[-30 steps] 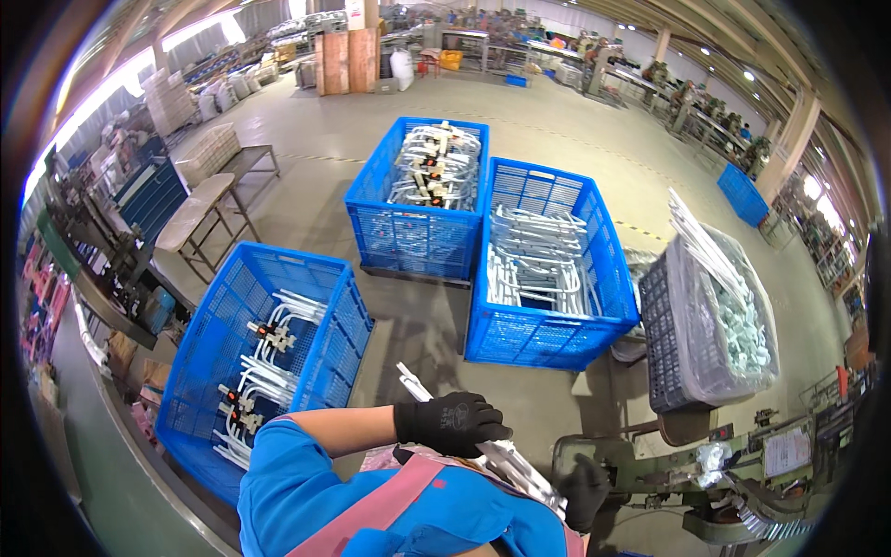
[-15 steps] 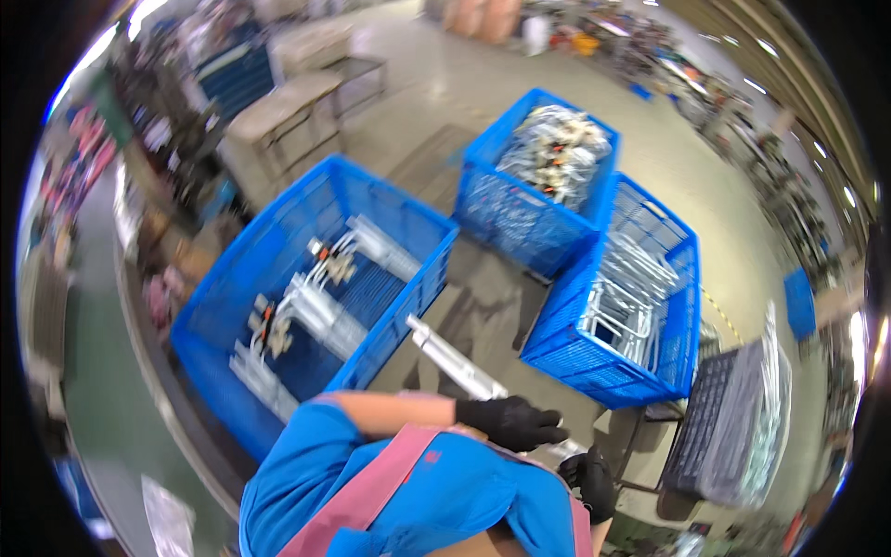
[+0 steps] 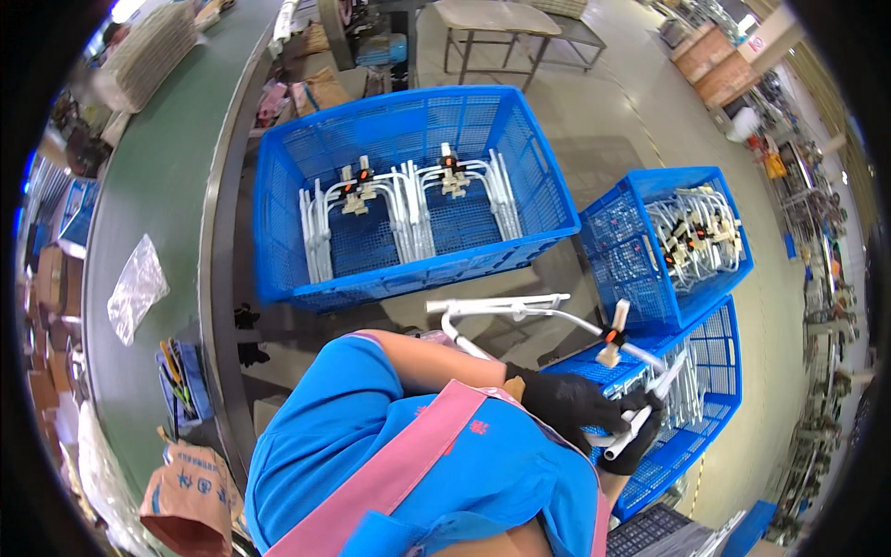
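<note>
My left hand (image 3: pixel 568 405), in a black glove, grips a white bent metal tube frame (image 3: pixel 520 304) that carries an orange and beige fitting (image 3: pixel 613 342). My right hand (image 3: pixel 642 434), also gloved in black, holds the lower tube ends of the same frame. Both hands hover over the near edge of a blue mesh crate (image 3: pixel 710 399) with white tubes in it. A large blue crate (image 3: pixel 278 223) ahead holds several similar tube frames laid flat. A third blue crate (image 3: pixel 603 232) to the right is filled with more frames.
A green conveyor belt (image 3: pixel 158 204) curves along my left, with a crumpled clear plastic bag (image 3: pixel 137 288) on it. A small blue tray of pens (image 3: pixel 181 381) and a brown paper bag (image 3: pixel 190 497) sit near its edge. A metal table (image 3: pixel 501 19) stands beyond the crates.
The view has swung left, so the large crate now lies straight ahead. The tube frame stays in my hands, and my right hand has now closed on its lower ends.
</note>
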A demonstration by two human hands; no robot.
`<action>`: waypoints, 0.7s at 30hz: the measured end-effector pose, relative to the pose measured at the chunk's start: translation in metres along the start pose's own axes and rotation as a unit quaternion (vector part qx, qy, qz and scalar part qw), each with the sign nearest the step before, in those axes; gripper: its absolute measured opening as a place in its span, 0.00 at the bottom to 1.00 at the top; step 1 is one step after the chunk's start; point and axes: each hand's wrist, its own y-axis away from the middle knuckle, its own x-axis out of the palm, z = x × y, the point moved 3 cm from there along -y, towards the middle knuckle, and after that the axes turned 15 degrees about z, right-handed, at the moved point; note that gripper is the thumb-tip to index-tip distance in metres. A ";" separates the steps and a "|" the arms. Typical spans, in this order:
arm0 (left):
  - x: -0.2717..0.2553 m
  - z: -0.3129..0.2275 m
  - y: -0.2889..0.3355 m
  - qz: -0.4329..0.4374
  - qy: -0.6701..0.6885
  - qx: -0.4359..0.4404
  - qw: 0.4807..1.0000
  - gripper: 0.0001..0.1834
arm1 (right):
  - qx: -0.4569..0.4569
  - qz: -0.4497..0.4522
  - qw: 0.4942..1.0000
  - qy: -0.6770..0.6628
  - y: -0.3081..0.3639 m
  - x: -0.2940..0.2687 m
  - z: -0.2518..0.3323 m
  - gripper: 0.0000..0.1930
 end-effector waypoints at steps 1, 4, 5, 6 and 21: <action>0.003 0.016 0.017 -0.168 -0.028 0.052 0.984 0.29 | 0.005 -0.074 0.992 -0.106 -0.016 0.029 0.004 0.06; -0.011 0.056 0.061 -0.284 -0.008 -0.203 0.937 0.25 | 0.023 -0.010 0.999 0.035 -0.052 0.058 0.014 0.06; -0.014 0.069 0.084 -0.297 -0.020 -0.261 0.918 0.23 | 0.026 -0.016 0.998 0.052 -0.062 0.069 0.015 0.06; -0.008 0.077 0.108 -0.427 -0.111 -0.258 0.860 0.20 | 0.026 -0.020 0.997 0.067 -0.067 0.078 0.014 0.11; -0.180 0.147 0.317 -0.627 -0.351 -0.357 0.597 0.35 | 0.297 0.355 0.880 0.102 -0.166 0.234 -0.025 0.34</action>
